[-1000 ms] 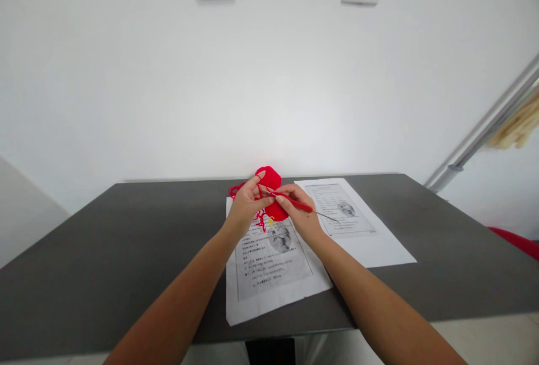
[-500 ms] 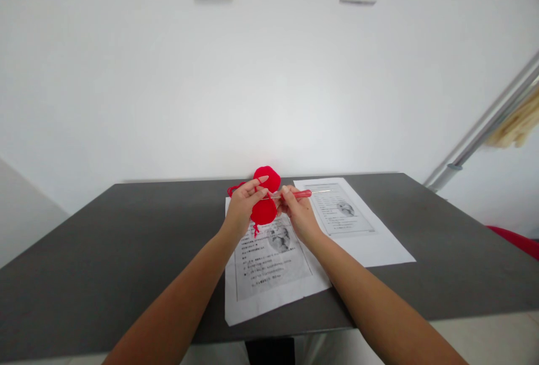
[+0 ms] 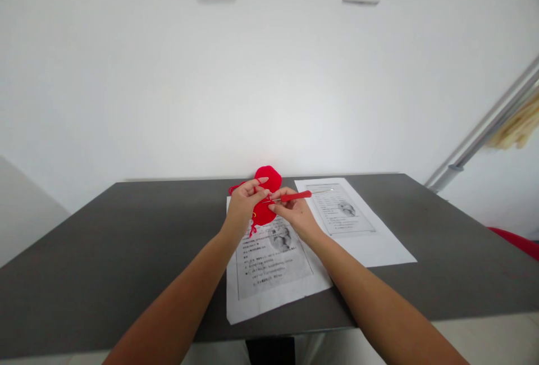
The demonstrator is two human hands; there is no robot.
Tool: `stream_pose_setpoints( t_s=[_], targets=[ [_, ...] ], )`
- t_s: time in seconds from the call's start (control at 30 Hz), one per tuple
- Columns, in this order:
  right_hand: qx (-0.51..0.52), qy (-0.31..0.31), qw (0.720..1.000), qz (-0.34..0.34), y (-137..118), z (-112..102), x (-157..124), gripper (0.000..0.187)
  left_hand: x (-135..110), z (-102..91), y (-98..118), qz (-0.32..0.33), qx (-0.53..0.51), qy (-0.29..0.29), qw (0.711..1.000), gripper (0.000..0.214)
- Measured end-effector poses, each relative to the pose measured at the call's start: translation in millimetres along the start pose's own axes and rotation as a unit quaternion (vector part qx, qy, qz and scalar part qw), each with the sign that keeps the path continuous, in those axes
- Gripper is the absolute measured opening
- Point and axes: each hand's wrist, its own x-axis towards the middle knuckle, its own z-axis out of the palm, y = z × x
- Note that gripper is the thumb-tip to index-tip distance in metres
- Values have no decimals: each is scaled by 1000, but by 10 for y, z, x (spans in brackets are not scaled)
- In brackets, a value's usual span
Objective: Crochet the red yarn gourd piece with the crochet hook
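Observation:
A round red crochet piece (image 3: 264,217) is pinched in my left hand (image 3: 243,206), with red yarn looped over a finger. At the piece's lower left shows a small yellow ring (image 3: 253,215), and a short yarn tail (image 3: 252,231) dangles below. My right hand (image 3: 298,213) is closed on a crochet hook (image 3: 296,196) with a red handle and metal ends. One hook end reaches the top edge of the piece, where my fingers partly hide it; the other points right. Just behind my hands is a ball of red yarn (image 3: 272,176).
Two printed sheets lie on the dark table (image 3: 168,241): a near sheet (image 3: 273,297) under my hands and another sheet (image 3: 379,247) to the right. A white wall (image 3: 269,73) rises behind. A grey pole (image 3: 475,149) leans at the right.
My right hand's fingers have shifted on the hook, so more of the red handle shows. The crochet piece's lower edge has turned slightly, bringing the yellow ring into view.

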Motion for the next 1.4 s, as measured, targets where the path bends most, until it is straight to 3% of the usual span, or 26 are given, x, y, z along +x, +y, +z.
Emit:
stream_pose_setpoints(
  t_s=[0.2, 0.4, 0.63, 1.07, 1.23, 1.4],
  targets=[
    [45, -34, 998, 10, -40, -2, -3, 25, 4, -17, 21, -14, -24, -11, 1000, 38],
    [47, -77, 996, 25, -117, 13, -48, 29, 33, -46, 28, 9, -34, 17, 999, 33],
    [44, -91, 995, 20, -120, -5, -59, 34, 41, -59, 10, 18, -9, 18, 1000, 31],
    [20, -128, 991, 27, -137, 1, -80, 22, 90, -65, -51, 50, 24, 23, 998, 24],
    [64, -92, 993, 40, -41, 14, -62, 19, 130, -117, -51, -3, 12, -4, 1000, 27],
    [113, -83, 989, 47, -61, -97, -6, 18, 292, -422, 27, -68, 74, -23, 995, 29]
  ],
)
